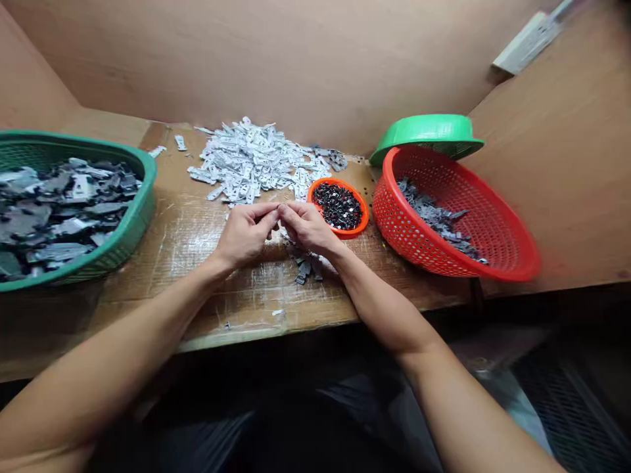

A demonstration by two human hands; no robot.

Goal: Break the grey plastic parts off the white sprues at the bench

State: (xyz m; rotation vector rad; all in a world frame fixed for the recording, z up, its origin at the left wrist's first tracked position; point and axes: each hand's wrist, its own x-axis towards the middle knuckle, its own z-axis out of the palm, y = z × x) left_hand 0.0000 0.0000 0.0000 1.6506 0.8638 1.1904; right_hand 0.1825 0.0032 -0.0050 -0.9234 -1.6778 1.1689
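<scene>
Small part [279,209] sat pinched between the fingertips of the left hand [244,233] and right hand [308,228], just above the bench [197,230] near the orange bowl [338,206]. It seemed light, stiff plastic, best nipped at its ends. The fingers hid its long axis and heading.

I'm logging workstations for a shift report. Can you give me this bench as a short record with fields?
Left hand: fingertips pinched against the other hand's; anything held is hidden
Right hand: same pinch, above a small grey heap
Bench: wooden, scuffed
Back centre: pile of pale pieces
Orange bowl: small dark bits, beside the right hand
Red basket: grey pieces, at right
Green basket: grey pieces, at left
Second green basket: upturned, behind the red one
</scene>
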